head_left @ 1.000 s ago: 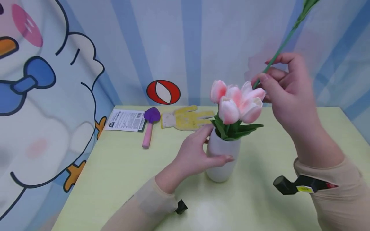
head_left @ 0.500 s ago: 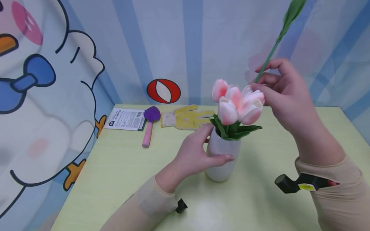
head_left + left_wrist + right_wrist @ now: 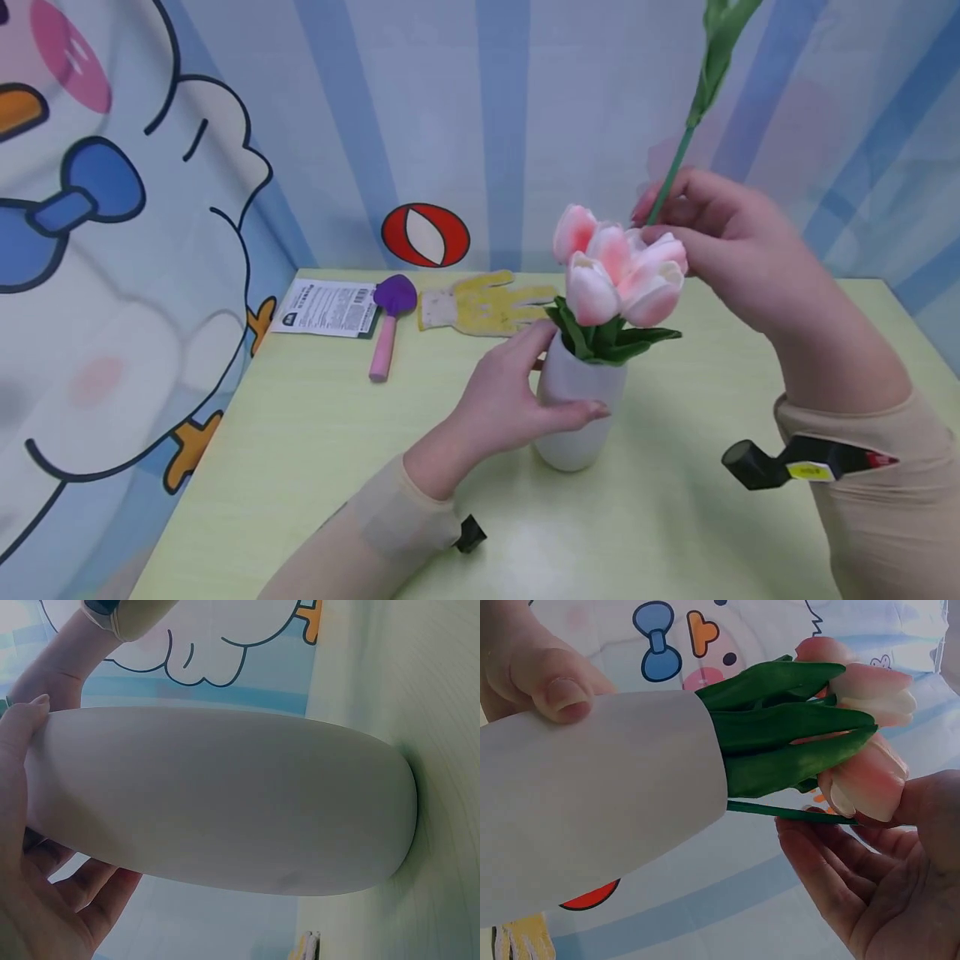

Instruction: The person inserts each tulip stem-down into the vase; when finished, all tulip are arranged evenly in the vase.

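A white vase [image 3: 573, 442] stands upright on the table, holding several pink-and-white artificial tulips [image 3: 592, 292] with green leaves. My left hand [image 3: 502, 396] grips its left side, the thumb across the front and the other fingers behind it. Behind the blooms, my right hand [image 3: 742, 237] pinches the green stem [image 3: 670, 179] of another flower. That stem leans up and right past its leaves [image 3: 716, 58]; its top is out of frame. In the right wrist view, the lower stem [image 3: 780, 812] runs to the vase's rim, below the leaves.
Along the back of the yellow-green table [image 3: 300, 467] lie a printed packet [image 3: 326, 308], a toy trowel [image 3: 382, 346] with a purple blade and pink handle, and a yellow glove [image 3: 487, 308]. A striped cartoon backdrop [image 3: 405, 100] hangs behind.
My right hand has shifted left and slightly down toward the tulips. The stem has moved left with it and stands more upright. My left hand and the vase have stayed put.
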Motion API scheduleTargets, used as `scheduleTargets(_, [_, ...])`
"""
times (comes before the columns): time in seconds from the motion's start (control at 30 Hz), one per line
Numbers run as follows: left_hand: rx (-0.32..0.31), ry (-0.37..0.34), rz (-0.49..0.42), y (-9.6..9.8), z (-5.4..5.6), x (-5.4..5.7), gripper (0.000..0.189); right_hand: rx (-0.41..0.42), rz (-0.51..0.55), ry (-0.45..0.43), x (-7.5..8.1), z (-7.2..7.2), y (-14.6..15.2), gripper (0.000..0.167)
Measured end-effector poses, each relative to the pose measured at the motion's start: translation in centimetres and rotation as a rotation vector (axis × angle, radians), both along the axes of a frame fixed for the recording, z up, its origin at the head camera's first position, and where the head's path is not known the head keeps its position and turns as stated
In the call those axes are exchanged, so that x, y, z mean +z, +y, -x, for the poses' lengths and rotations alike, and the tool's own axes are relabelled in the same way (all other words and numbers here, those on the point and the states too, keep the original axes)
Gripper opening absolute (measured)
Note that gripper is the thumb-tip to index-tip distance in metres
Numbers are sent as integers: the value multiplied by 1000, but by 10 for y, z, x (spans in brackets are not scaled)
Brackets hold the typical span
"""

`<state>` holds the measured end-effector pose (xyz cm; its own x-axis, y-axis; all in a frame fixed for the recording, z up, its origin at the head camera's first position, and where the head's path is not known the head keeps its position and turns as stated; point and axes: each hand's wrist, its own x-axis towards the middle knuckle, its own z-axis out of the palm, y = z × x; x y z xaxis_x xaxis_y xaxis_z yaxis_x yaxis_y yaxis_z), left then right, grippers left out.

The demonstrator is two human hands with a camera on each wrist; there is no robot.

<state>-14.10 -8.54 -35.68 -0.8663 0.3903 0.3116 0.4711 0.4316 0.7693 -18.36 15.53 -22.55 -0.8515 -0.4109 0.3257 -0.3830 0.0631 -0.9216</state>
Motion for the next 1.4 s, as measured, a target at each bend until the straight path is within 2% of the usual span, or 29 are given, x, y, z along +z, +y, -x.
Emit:
scheduleTargets(0.07, [-4,0,-1,0,0,0,70,8,-32,-20,-1,1,3,15])
scheduleTargets(0.13, [-7,0,-2,0,0,-1,70,3,-6,-35,-1,3,4,19])
scheduleTargets(0.23, [-10,5,-4,1,0,-1,72,14,138,-56,0,4,6,23])
scheduleTargets(0.4, [-10,11,-7,0,0,-1,73,40,341,-23,5,5,9,28])
scheduleTargets(0.6, [-7,20,-5,0,0,-2,72,-63,494,-10,15,8,5,34])
scheduleTargets(0.83, [-9,18,-4,0,0,-1,72,-149,511,63,23,14,2,28])
scheduleTargets(0.97, [-16,9,-2,1,1,-1,72,-89,499,40,20,17,3,23])
scheduleTargets(1.13, [-6,11,1,0,0,-1,73,-2,420,-10,15,18,3,16])
scheduleTargets(1.27, [-4,3,-4,0,0,0,74,34,287,10,8,17,2,15])
scheduleTargets(1.4, [-12,-3,-8,0,0,0,74,44,225,34,0,18,2,17])
